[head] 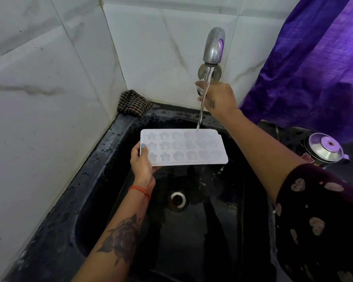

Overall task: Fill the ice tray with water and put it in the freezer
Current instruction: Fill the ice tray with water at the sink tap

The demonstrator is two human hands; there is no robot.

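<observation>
A white ice tray (pixel 183 147) with star and flower shaped cells is held level over the black sink (pixel 102 159). My left hand (pixel 142 161) grips its left end, thumb on top. A metal tap (pixel 214 45) on the wall runs, and its stream of water (pixel 202 110) lands in the tray's upper right cells. My right hand (pixel 218 97) is raised to the tap's knob (pixel 200 91) below the spout, fingers curled round it. The freezer is not in view.
The sink's drain (pixel 177 200) lies below the tray. A checked cloth (pixel 134 103) sits in the back left corner on the rim. A steel pot with a lid (pixel 324 149) stands on the counter at right, under a purple curtain (pixel 314 68). White tiled walls close the left and back.
</observation>
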